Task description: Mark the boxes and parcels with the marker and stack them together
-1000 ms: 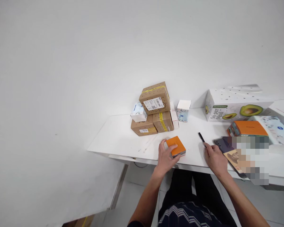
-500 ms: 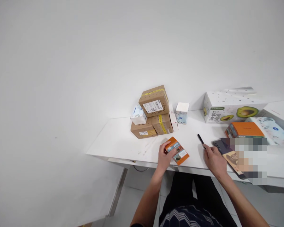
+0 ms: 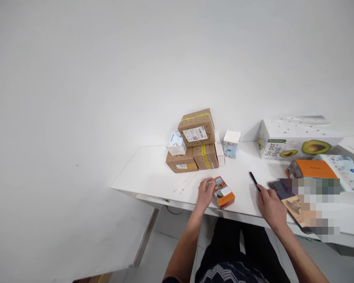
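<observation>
A small orange box (image 3: 224, 192) with printed pictures on its upper face lies near the table's front edge. My left hand (image 3: 205, 193) grips its left side, thumb on the printed face and fingers curled at the far edge. To the right, my right hand (image 3: 271, 206) is closed around a black pen (image 3: 254, 181), whose dark end points up and left over the white table (image 3: 147, 173). Beside that hand lies a dark, flat item with a printed portrait (image 3: 294, 205), partly hidden by a pixelated patch.
Brown cartons (image 3: 196, 129) are stacked at the back, with a small white tissue pack (image 3: 177, 144) on one. A pale blue-white box (image 3: 231, 144) stands beside them. An avocado-printed box (image 3: 301, 137), a larger orange box (image 3: 315, 169) and a floral pack (image 3: 346, 167) occupy the right.
The small orange box has turned in my left hand, so its front end now shows. My left fingers have shifted to its left side. My right hand still holds the pen.
</observation>
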`<state>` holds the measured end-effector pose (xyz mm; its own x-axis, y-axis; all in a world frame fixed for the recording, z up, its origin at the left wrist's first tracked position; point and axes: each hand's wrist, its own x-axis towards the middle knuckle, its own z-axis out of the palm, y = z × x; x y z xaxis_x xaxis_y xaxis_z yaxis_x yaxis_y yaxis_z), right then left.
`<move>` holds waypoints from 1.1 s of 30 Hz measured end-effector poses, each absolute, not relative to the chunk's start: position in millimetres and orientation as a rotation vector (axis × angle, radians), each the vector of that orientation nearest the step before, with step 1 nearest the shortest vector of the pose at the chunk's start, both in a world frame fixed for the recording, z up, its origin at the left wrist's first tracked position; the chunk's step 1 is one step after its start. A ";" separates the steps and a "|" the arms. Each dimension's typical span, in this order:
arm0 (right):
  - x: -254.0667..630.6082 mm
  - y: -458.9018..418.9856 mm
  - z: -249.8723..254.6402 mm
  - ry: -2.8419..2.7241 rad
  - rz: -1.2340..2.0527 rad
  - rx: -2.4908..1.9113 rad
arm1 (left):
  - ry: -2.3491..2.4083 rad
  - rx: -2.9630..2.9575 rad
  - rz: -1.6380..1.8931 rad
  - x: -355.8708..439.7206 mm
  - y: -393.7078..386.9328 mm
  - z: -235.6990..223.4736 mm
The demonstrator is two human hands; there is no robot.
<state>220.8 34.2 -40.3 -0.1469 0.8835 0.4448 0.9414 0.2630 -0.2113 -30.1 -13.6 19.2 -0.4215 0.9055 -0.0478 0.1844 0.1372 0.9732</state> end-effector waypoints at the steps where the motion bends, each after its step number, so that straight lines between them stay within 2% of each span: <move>1: 220.6 34.1 -39.1 -2.062 -0.150 -1.649 | 1.734 1.073 1.339 -31.9 -16.8 20.7; 8: 219.2 32.5 -30.7 -2.058 -0.113 -1.680 | 1.529 1.537 1.092 -37.5 -52.4 21.4; 11: 218.9 32.6 -31.1 -2.051 -0.122 -1.679 | 1.551 1.570 1.099 -27.5 -54.7 17.1; 17: 219.6 33.1 -32.7 -2.025 -0.136 -1.686 | 1.449 1.219 1.349 -13.3 -37.1 32.2; 23: 220.9 31.0 -30.9 -2.006 -0.090 -1.720 | 1.481 0.849 1.289 -10.8 -21.7 43.0; 33: 215.9 40.8 -0.2 -2.355 0.202 -1.920 | 1.536 0.815 1.233 -8.0 -16.5 42.0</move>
<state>215.9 40.8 -0.2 -0.2022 0.9793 -0.0094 0.9666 0.1980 -0.1629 -8.0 -16.5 42.0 -0.3078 0.9120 -0.2712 -0.0675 0.2634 0.9623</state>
